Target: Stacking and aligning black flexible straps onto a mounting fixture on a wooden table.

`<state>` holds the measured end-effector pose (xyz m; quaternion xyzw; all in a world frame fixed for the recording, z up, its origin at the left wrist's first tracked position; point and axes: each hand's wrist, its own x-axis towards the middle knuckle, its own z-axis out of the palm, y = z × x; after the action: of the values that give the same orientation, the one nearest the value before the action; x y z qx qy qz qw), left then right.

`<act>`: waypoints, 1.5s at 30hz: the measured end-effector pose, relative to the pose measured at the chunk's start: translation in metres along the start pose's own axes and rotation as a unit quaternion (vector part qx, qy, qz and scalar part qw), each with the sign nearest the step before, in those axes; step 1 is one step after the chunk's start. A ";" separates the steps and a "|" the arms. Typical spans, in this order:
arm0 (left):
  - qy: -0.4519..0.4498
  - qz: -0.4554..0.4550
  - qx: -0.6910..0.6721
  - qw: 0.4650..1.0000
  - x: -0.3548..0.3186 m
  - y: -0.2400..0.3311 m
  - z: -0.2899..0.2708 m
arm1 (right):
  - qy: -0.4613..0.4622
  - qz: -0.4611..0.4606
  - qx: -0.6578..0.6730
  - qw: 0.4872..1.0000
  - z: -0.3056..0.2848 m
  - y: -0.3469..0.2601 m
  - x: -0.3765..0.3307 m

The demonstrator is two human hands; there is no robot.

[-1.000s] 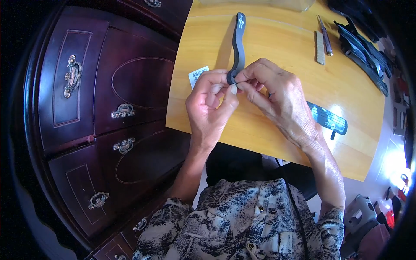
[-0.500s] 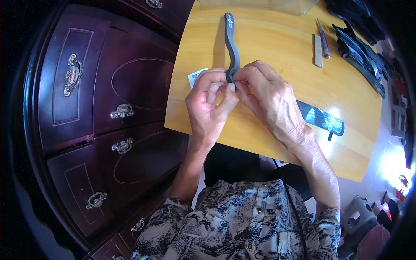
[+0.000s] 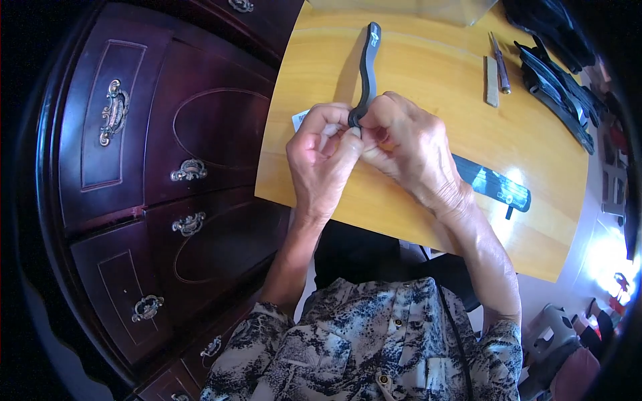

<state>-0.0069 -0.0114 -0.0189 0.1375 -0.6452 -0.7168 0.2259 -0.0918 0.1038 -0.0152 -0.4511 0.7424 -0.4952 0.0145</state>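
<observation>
Dark carved drawers with brass pulls (image 3: 189,170) fill the left of the frame, and my yellow wooden worktop (image 3: 428,73) takes the upper right. Both my hands meet over its near edge, just left of the frame's centre.

Between them I hold a long dark strap (image 3: 367,70). Its near end is buried in my fingers; from there its long axis runs up the frame, away from me, with a slight bend, and its far end lies near the top of the picture. So the free length lies straight ahead of both hands, neither nearer than the other, since both sit on the same end.

My left hand (image 3: 323,160) is curled, thumb and fingertips pressed together on the strap's end from the left. My right hand (image 3: 409,150) is curled too, pinching the same end from the right, its knuckles turned up toward the camera. Both forearms come in from the lower edge and converge; the right wrist rests over the worktop.

A small white card (image 3: 300,120) peeks out just left of my left hand. A second dark strap piece (image 3: 493,188) lies flat beyond my right wrist, and a thin tool (image 3: 499,63) lies at the upper right.
</observation>
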 end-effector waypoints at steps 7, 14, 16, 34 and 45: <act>0.017 -0.013 0.000 1.000 0.001 -0.003 -0.001 | 0.013 0.014 0.039 0.999 -0.002 0.000 0.005; 0.004 -0.047 -0.088 0.995 0.001 -0.013 -0.007 | -0.036 0.090 0.095 0.991 -0.011 -0.006 0.009; 0.006 -0.043 -0.102 0.994 0.002 -0.009 -0.005 | -0.038 0.093 0.114 0.988 -0.014 -0.004 0.009; -0.109 0.003 0.035 0.993 0.001 0.007 -0.014 | -0.159 0.153 0.161 0.962 -0.043 -0.003 0.016; -0.041 0.030 0.018 0.999 0.001 0.004 -0.009 | -0.064 -0.063 -0.104 0.990 -0.014 -0.014 0.009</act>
<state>-0.0030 -0.0197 -0.0155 0.0927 -0.6705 -0.7030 0.2180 -0.0944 0.1063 0.0059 -0.5267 0.7576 -0.3851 -0.0163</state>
